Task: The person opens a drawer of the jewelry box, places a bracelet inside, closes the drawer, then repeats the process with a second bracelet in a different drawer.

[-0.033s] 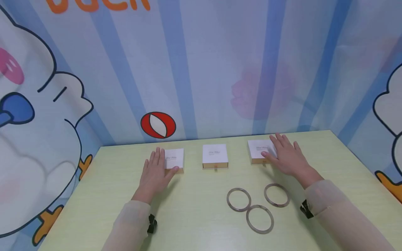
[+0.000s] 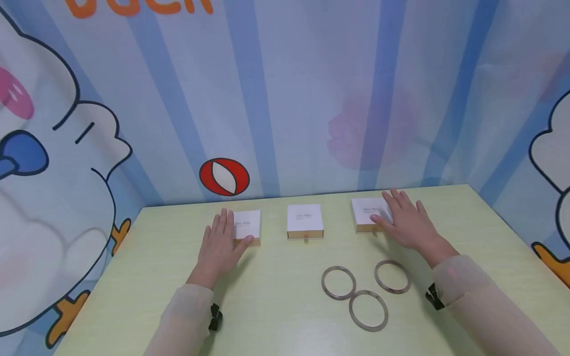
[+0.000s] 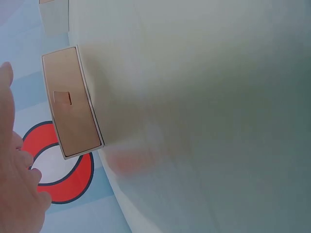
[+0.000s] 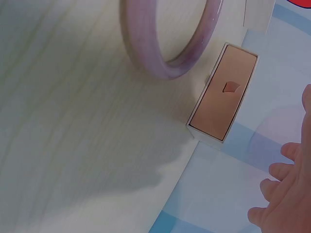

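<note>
Three small white boxes with tan drawer fronts stand in a row along the table's back: a left box [image 2: 247,226], a middle box [image 2: 305,220] and a right box [image 2: 366,212]. My left hand [image 2: 218,247], fingers straight, is at the left box's left side; whether it touches the box I cannot tell. Over the right side of the right box is my right hand [image 2: 409,222], its fingers spread and holding nothing. In the left wrist view a pull tab [image 3: 62,98] shows on the drawer front. Three pale bangles lie nearer: one left [image 2: 339,283], one front [image 2: 368,311], one right [image 2: 392,277].
The pale wooden table [image 2: 276,296] ends at a blue striped cloth backdrop [image 2: 303,99] printed with cartoon figures and a red and white ball [image 2: 224,177]. The left and front bangles touch or nearly touch.
</note>
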Demonstrator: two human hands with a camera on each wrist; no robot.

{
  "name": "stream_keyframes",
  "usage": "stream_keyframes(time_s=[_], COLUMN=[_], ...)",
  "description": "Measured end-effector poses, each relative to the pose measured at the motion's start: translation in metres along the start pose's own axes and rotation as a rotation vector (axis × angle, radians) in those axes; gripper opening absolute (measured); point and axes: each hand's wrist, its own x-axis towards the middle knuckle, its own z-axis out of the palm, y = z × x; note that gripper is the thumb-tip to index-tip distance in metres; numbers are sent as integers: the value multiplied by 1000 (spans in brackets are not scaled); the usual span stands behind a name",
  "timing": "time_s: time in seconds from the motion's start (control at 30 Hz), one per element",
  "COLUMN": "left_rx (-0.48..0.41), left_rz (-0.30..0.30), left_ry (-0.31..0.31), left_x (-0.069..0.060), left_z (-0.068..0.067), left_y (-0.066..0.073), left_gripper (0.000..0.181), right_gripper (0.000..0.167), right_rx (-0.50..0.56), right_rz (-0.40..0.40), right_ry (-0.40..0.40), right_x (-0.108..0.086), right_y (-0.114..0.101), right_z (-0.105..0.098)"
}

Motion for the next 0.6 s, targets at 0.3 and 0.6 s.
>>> stream_keyframes(time_s=[0.3,0.6], left_rx=[-8,-2], left_rz=[-9,-13], left_ry=[4,13], left_x=[-2,-2], left_z=[0,0], left_y=[-3,-1], left_gripper=[92,92], right_gripper=[84,82], right_rx=[56,86], right_rz=[-46,-70], right_ry=[26,48], right_x=[-1,4], right_y=[-12,-23], right_z=[-2,4])
